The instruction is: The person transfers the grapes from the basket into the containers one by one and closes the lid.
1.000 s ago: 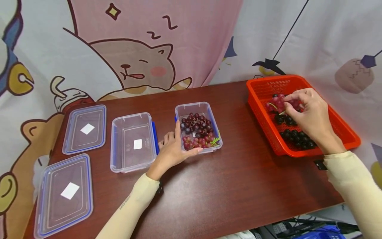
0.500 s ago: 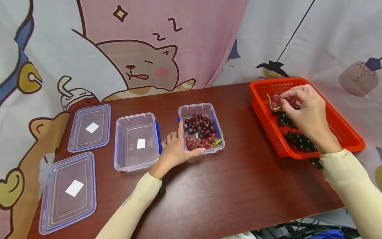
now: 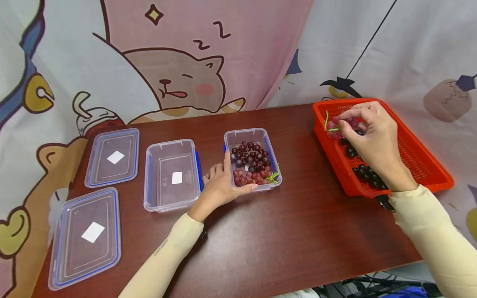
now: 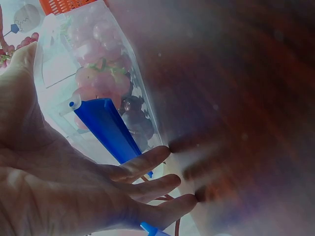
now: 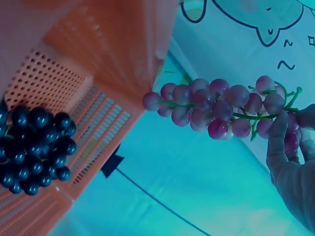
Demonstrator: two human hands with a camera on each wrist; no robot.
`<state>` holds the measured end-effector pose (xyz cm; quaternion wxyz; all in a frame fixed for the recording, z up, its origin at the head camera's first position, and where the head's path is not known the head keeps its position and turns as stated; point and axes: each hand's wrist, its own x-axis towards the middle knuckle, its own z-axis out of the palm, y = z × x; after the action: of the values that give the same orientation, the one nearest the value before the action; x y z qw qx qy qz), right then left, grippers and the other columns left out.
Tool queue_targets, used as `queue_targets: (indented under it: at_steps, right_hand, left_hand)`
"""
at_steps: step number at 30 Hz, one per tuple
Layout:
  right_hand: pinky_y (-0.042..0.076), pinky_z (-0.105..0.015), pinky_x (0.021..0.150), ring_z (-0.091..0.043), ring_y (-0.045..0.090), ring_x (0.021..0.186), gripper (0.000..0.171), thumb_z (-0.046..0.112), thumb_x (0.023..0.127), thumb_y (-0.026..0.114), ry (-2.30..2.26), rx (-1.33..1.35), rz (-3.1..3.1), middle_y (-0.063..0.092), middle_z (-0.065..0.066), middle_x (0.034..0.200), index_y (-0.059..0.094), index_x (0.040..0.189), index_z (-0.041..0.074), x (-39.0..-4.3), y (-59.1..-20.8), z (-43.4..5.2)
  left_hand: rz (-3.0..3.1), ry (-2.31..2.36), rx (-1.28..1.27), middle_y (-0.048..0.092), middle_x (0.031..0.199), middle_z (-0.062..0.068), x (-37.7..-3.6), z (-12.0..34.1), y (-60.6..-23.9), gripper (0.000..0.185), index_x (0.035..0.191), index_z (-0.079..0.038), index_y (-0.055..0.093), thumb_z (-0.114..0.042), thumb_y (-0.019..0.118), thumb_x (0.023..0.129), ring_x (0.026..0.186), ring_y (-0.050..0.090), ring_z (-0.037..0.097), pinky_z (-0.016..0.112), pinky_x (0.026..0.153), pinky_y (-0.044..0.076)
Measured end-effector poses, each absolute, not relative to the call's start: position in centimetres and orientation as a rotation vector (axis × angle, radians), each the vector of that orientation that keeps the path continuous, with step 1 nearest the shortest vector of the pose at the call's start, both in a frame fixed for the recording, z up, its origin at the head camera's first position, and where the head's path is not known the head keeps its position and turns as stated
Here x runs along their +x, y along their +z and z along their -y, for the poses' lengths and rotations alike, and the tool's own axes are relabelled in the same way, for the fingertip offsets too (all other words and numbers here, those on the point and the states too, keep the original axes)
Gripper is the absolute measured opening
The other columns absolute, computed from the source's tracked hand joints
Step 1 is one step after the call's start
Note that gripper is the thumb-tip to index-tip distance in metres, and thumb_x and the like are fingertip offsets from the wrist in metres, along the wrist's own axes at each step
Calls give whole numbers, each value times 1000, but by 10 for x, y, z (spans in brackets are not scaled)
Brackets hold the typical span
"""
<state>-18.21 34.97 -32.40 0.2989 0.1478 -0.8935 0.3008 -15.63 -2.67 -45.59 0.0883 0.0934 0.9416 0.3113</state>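
Home table [image 3: 283, 231], cartoon curtain [image 3: 179, 62] backdrop

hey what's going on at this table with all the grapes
A person is handling grapes. Their right hand pinches a bunch of red grapes by the stem, lifted above the orange basket, where black grapes lie. Their left hand rests against a clear container already holding red and dark grapes. An empty container and two lids lie on the brown table.
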Motion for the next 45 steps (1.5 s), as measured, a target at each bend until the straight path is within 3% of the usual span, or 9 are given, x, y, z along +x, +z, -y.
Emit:
queue_targets:
  at_steps: [8,15,17,22,28,32,35,45]
  right_hand:
    - [45,-18,75,-7,52,98,14,4,96,83,845,462,2345,65,-2,108,84,110,3,-175,-322,-327]
    - [41,-21,70,-10,50,91,13,3,96,83,869,511,2346,69,-3,111,84,109,5,-171,-319,-308]
    - [43,-15,73,-10,52,93,14,3,95,83,885,512,2346,69,-3,112,84,109,5,-170,-320,-303]
    - [49,-9,84,-9,57,100,16,-3,93,84,914,526,2312,70,-6,113,84,108,3,-172,-325,-291]
    - [51,-9,86,-11,58,99,13,-8,93,81,984,547,2254,68,-14,110,81,105,-4,-172,-316,-261]
    - [51,-9,84,-16,58,97,11,-11,93,79,1036,585,2204,67,-20,109,79,103,-9,-170,-310,-239]
    - [50,-10,81,-18,57,96,11,-12,92,79,1059,601,2180,67,-20,108,79,103,-8,-174,-314,-228]
    - [55,-15,89,-18,60,102,15,-11,91,82,1133,690,2148,66,-16,110,80,105,-4,-210,-344,-210]
  left_hand:
    - [-2808,982,287,38,165,35,-159,28,-463,148,176,-18,-8,-90,74,76,153,31,53,77,115,24]
    - [-2816,988,287,39,164,35,-160,28,-466,148,176,-18,-7,-92,72,76,153,32,53,78,115,24]
    - [-2810,986,287,39,164,35,-160,28,-466,148,176,-18,-8,-91,73,76,153,32,53,78,115,24]
    - [-2806,950,282,38,165,34,-159,28,-462,145,176,-18,-8,-86,75,79,153,32,52,78,115,25]
    - [-2822,1002,287,39,164,34,-162,29,-473,149,176,-20,-8,-94,71,74,152,32,53,79,114,24]
    - [-2803,994,281,37,166,33,-161,27,-471,147,176,-19,-8,-91,73,76,153,31,52,77,115,24]
    - [-2794,976,280,36,167,32,-159,27,-465,145,176,-18,-7,-86,75,78,154,31,51,77,116,23]
    - [-2814,918,282,39,165,32,-157,28,-456,142,176,-15,-6,-84,75,82,153,34,51,75,114,28]
